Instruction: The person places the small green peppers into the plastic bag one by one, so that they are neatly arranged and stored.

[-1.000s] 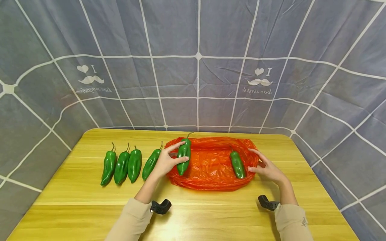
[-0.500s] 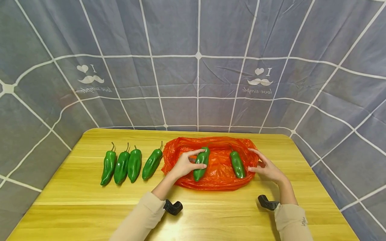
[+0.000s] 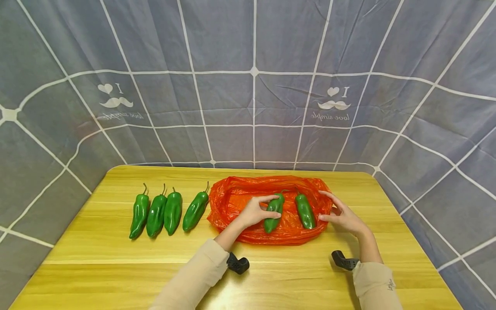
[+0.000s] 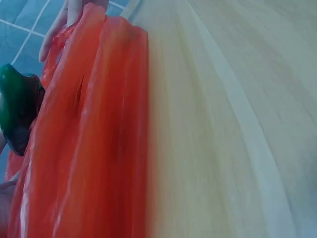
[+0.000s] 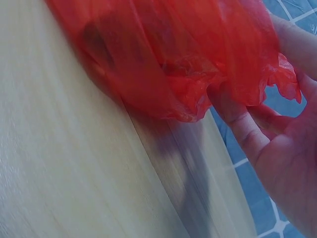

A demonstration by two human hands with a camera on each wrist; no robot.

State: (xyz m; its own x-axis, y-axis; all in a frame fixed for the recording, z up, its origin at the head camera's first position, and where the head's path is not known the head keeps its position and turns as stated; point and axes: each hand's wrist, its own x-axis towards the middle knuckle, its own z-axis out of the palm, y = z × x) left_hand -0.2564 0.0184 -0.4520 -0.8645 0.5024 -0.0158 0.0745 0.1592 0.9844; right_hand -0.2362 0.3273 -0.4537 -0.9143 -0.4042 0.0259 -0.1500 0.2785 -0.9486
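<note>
- The left hand grips a long green chili pepper between thumb and fingers, inside the open red plastic bag.
- Its stem points to the far side and slightly right, its tip nearward; the long axis runs mostly front to back.
- The right hand holds the bag's right edge, near a second pepper lying stem-far.
- Left of the bag, four more peppers lie stem-far on the wood-grain table.
- A grey, white-gridded curtain hangs behind.
</note>
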